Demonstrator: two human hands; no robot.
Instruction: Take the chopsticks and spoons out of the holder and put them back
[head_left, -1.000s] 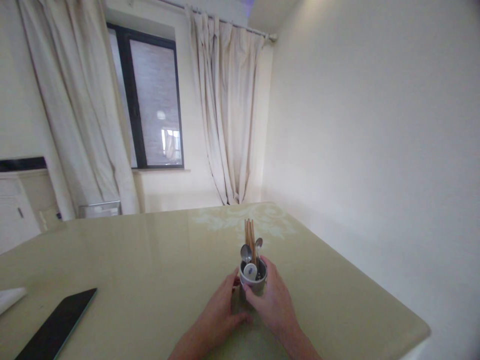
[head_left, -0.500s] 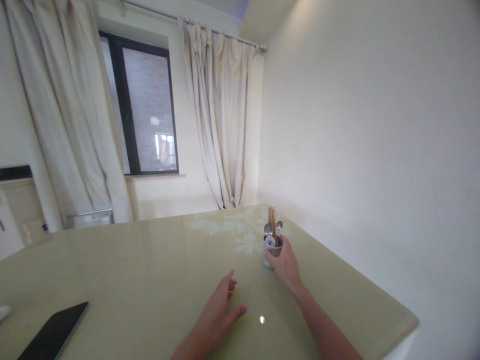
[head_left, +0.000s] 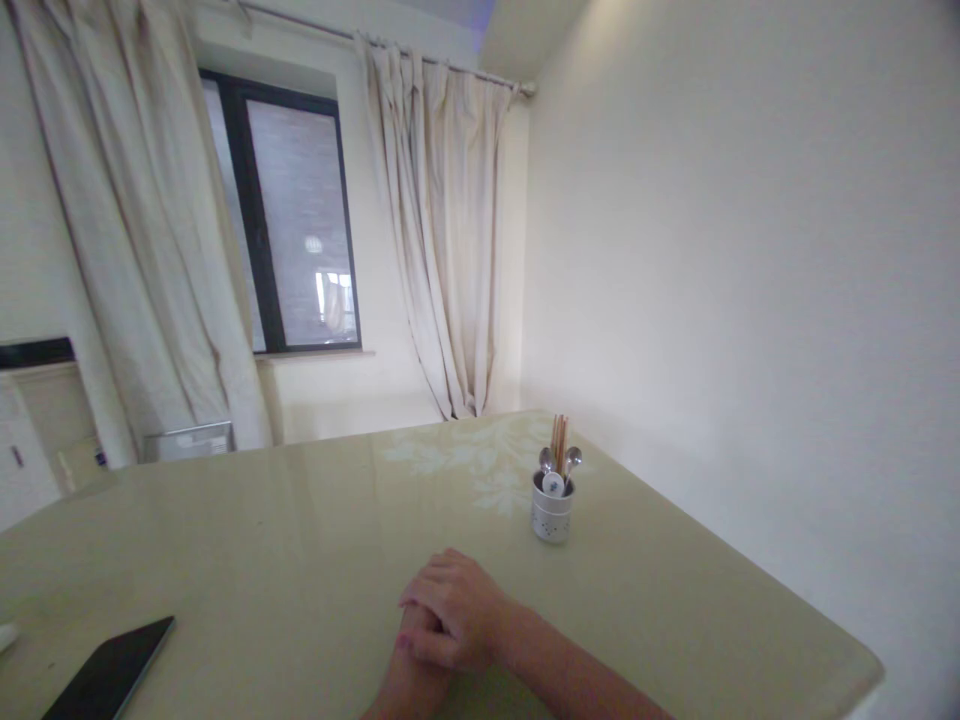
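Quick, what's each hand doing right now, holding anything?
Left hand: flat on the table, empty, mostly covered by the right.
Right hand: resting on top of the left, empty, apart from the utensil holder.

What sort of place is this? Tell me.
Probably a home dining room: a glossy table holds a utensil holder with chopsticks and spoons, and a curtained window stands behind.

I am viewing a glossy pale green table [head_left: 285, 540] that is carrying a white perforated utensil holder [head_left: 552, 515] near its far right corner. A dark flat device [head_left: 112, 675] is lying at the near left edge. Both hands are resting stacked on the surface.
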